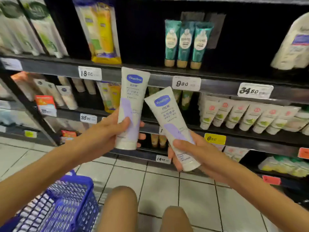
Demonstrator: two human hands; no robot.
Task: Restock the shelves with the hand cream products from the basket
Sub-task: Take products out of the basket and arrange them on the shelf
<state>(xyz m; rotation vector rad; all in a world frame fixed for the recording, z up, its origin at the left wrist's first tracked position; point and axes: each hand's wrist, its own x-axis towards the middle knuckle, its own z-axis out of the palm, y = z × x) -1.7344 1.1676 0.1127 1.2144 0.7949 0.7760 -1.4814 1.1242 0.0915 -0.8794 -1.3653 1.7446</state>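
Head camera, and you had a tube in each hand. Your left hand point(120, 129) was curled round the lower half of the left tube point(132, 101), a white-and-lilac hand cream held cap down and nearly upright in front of the upper shelf edge point(50, 67). Your right hand point(189, 151) gripped the right tube point(168, 118) low on its body, with the crimped top leaning left toward the other one. Whether the two touched, I could not tell. Both tubes were in the air, off the shelves and out of the blue basket point(70, 198) down by your left knee. Its contents were too blurred to read.

The first risk, as I judged it, was that you had no spare hand. If either tube nudged the teal tubes point(186, 42), which stood on their caps in a tight row, they could tip one after another with nothing to steady them.

The second risk was those low grips. They left a long free end on each tube, and that end could clip the shelf lip on the way in and twist the tube out of your fingers.

The third risk was the wrong slot. The 9.00 price tag point(186, 83) sat under the teal row, and no plainly matching facing showed through the blur, so a hurried placement could put the stock behind someone else's label.
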